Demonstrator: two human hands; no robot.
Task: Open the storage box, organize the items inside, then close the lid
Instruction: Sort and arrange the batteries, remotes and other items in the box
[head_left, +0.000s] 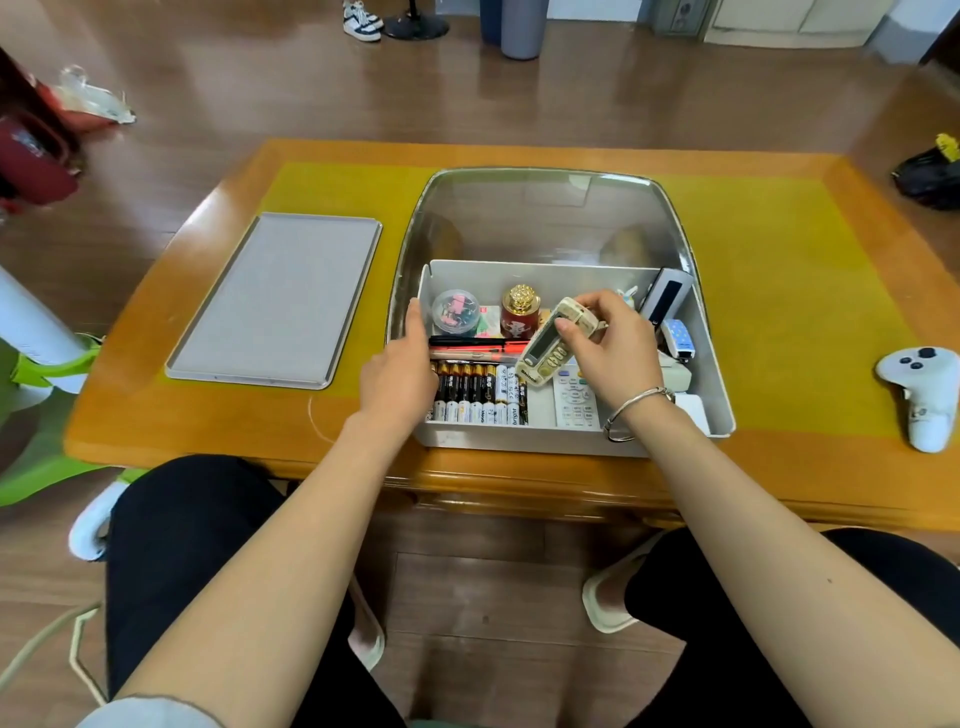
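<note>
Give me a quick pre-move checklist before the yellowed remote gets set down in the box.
1. Right hand grips the yellowed remote: ok.
2. Left hand steadies the storage box at its left wall: ok.
3. Lid off, flat on the table to the left: ok.
4. Batteries lined up in the front: ok.
5. Free slot for the remote: cannot tell; white remote lies underneath.

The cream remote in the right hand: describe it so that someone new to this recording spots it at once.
Start at the white storage box in the middle of the wooden table. Above its contents, the right hand holds the cream remote tilted, a screen and round buttons showing. Unlike the flat white remote lying below it, it is yellowed and lifted.
</note>
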